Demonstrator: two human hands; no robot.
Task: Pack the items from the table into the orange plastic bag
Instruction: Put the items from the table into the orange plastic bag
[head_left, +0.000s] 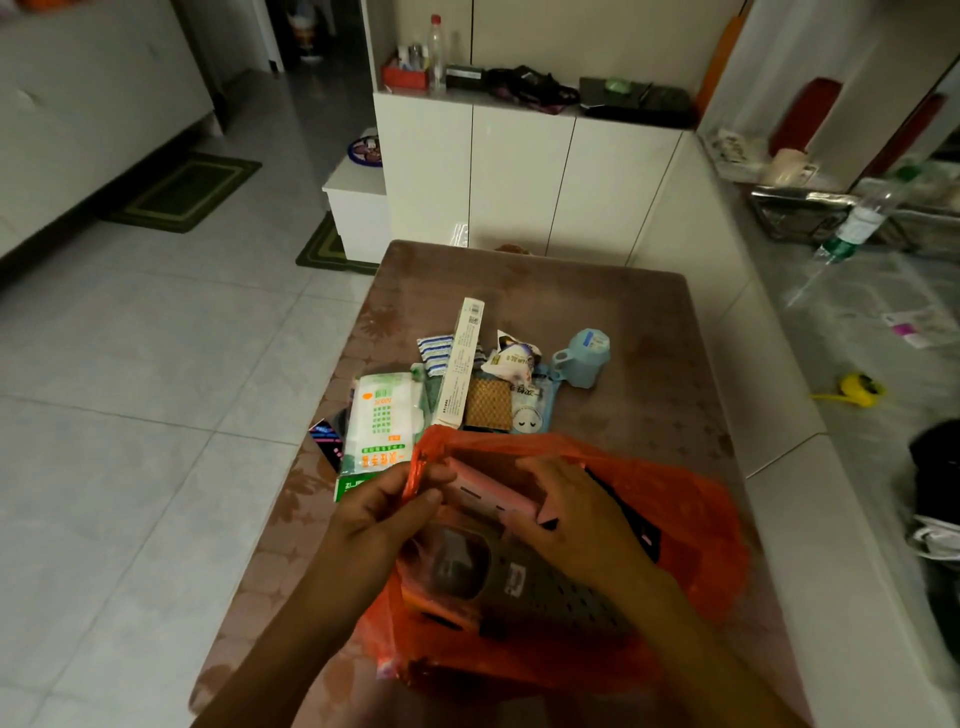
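The orange plastic bag (691, 519) lies open on the near half of the table (649, 415). My left hand (384, 506) pinches the bag's left rim. My right hand (576, 512) holds a flat pink box (483, 491) at the bag's mouth. A grey perforated holder (545, 582) lies inside the bag. Behind the bag sit a green-and-white pack (382, 421), a long white box (460, 358), a brown woven square (488, 405), snack sachets (511, 358), a face-print pouch (530, 413) and a light blue cup (584, 358).
A dark box with pink print (326, 439) sits at the table's left edge. White cabinets (519, 176) stand behind the table, and a counter (857, 332) on the right carries a clear bottle (857, 218) and a yellow object (860, 389). Tiled floor (130, 415) lies to the left.
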